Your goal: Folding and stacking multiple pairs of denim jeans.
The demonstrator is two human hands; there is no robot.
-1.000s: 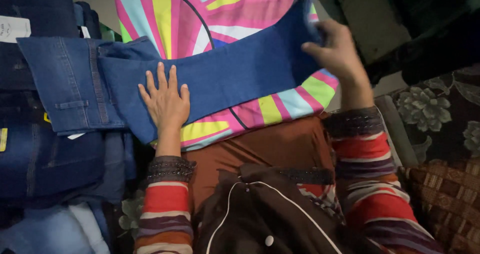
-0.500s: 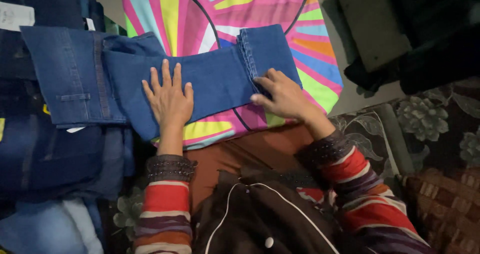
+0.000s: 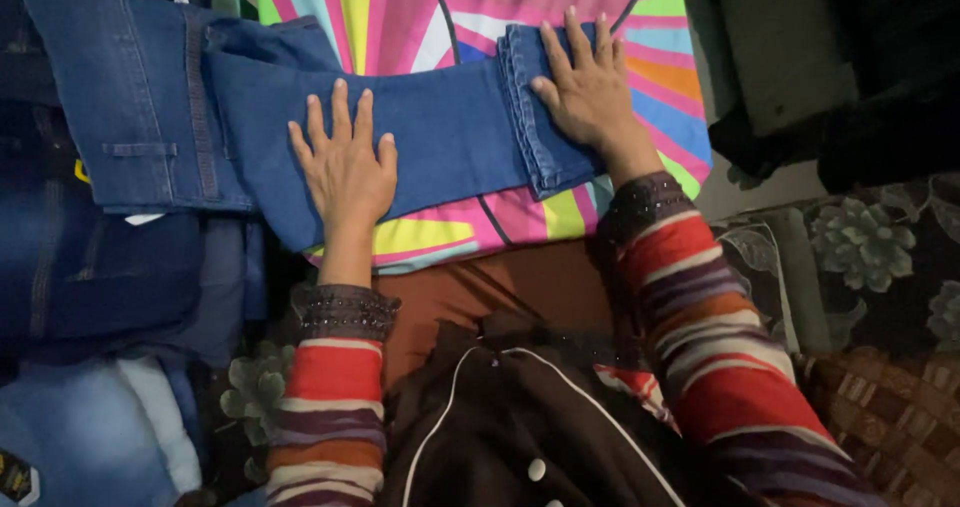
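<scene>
Since the earlier frames the right hand (image 3: 588, 92) had carried the leg end of the blue jeans (image 3: 440, 137) back over itself and moved up from the fold's lower corner to lie flat on the doubled cloth.

At nine o'clock a stack of darker jeans (image 3: 90, 277) lay piled, with the waistband end of the blue jeans resting over its top edge. Toward the centre the left hand (image 3: 345, 172) lay palm down on the middle of the leg, fingers spread, gripping nothing. At one o'clock the right hand pressed the folded hem flat, fingers straight and close together, also holding nothing. The jeans stretched from ten o'clock to one o'clock across a bright striped cloth (image 3: 420, 7) of pink, yellow and pale blue. At four o'clock a dark floral cushion (image 3: 860, 257) lay beside the striped sleeve (image 3: 700, 337).
</scene>
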